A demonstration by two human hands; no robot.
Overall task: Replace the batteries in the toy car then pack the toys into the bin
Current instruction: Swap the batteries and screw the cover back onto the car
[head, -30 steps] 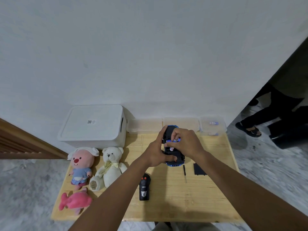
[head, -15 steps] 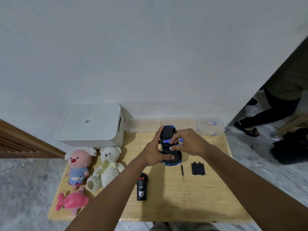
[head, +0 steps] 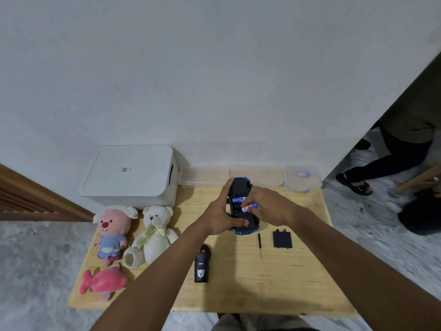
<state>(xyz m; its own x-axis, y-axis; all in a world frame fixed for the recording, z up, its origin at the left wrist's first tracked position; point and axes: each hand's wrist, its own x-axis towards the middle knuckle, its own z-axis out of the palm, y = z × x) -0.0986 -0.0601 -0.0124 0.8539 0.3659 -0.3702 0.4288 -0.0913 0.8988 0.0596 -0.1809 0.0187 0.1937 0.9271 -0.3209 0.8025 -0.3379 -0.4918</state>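
A blue toy car (head: 239, 190) lies upside down above the wooden table (head: 238, 292), its battery bay uncovered. My left hand (head: 218, 216) grips the car by its left side and near end. One blue battery (head: 238, 199) sits in the bay. My right hand (head: 269, 205) pinches a second battery (head: 249, 207) over the bay. The black battery cover (head: 282, 239) and a small screwdriver (head: 259, 244) lie on the table to the right. The white bin (head: 130, 174), lid on, stands at the back left.
A pink plush (head: 112, 229), a white teddy bear (head: 152, 235) and a pink fish plush (head: 102, 281) lie on the left. A black remote (head: 202, 265) sits in the middle. Three clear boxes (head: 301, 176) line the wall, the right one holding batteries. A person (head: 405, 144) stands at the right.
My right hand has shifted slightly and now shows a second battery pinched over the bay. The view moved a little. The person at right has moved closer.
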